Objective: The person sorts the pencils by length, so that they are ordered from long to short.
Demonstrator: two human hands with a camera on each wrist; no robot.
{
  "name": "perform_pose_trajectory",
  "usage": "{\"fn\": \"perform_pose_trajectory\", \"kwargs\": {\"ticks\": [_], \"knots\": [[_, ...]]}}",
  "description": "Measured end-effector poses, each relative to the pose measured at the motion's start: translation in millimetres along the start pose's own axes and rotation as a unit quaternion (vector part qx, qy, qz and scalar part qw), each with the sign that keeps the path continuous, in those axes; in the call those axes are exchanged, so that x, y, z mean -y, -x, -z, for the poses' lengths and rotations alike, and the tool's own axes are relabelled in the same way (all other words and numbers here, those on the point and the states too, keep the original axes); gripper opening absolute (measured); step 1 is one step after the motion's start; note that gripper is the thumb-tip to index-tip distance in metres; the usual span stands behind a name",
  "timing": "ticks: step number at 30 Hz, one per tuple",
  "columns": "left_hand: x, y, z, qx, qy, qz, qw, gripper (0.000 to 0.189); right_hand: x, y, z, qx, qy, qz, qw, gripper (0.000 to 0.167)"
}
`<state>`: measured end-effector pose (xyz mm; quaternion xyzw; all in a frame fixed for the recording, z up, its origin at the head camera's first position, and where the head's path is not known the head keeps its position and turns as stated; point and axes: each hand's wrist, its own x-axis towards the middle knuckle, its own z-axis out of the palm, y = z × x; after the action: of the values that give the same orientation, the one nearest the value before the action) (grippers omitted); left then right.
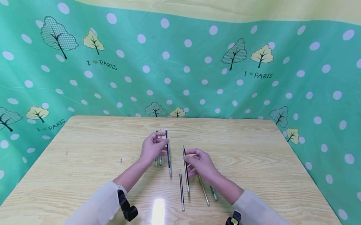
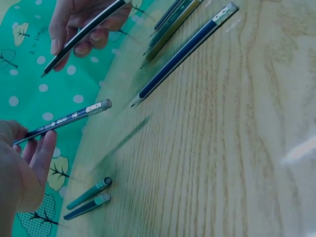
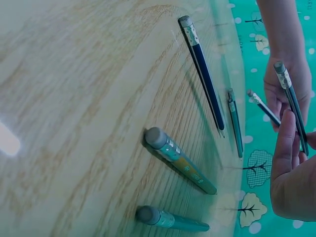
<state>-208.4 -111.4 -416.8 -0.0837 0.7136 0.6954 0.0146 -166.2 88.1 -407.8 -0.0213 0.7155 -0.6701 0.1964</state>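
My left hand (image 1: 153,148) pinches a dark blue pencil (image 1: 168,154) between thumb and fingers, raised over the table, its eraser end toward me. A black pencil (image 1: 186,173) is pinched by my right hand (image 1: 200,164), also lifted off the wood. Beneath the left hand lie two pencils, a green one (image 2: 90,192) and a dark one (image 2: 85,208). Between the hands and nearer me, a navy pencil (image 1: 181,193) rests on the tabletop. Under the right hand and forearm are a gold pencil (image 1: 204,192) and a green pencil (image 1: 213,194), partly hidden. Another dark pencil (image 2: 167,14) lies beside them.
The light wood table (image 1: 92,176) ends at a green dotted cloth (image 1: 187,70) hung behind and at the sides. A tiny scrap (image 1: 121,161) lies left of the left hand. Glare (image 1: 158,216) shines at the front.
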Motion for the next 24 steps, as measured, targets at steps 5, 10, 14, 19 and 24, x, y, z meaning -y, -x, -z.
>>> {"fn": "perform_pose_trajectory", "kwargs": {"ticks": [5, 10, 14, 19, 24], "knots": [[2.3, -9.2, -2.5, -0.006, -0.016, -0.008, 0.9998, 0.034, -2.2, -2.6, -0.4, -0.006, 0.007, 0.003, 0.9999, 0.039], [5.0, -19.1, -4.7, -0.009, -0.024, -0.013, 0.9996, 0.034, -1.6, -3.8, -0.9, -0.008, 0.009, 0.003, 0.9999, 0.039], [6.3, -27.3, -4.7, -0.012, -0.034, -0.016, 0.9992, 0.033, -2.8, -5.8, -0.9, -0.009, 0.004, -0.003, 0.9999, 0.039], [7.5, -37.9, -2.9, -0.017, -0.047, -0.009, 0.9987, 0.033, -3.4, -6.1, -1.7, -0.010, -0.004, -0.004, 0.9999, 0.038], [8.9, -45.9, -1.4, -0.025, -0.063, 0.001, 0.9977, 0.033, -2.1, -3.9, -2.9, -0.010, -0.006, 0.001, 0.9999, 0.038]]}}
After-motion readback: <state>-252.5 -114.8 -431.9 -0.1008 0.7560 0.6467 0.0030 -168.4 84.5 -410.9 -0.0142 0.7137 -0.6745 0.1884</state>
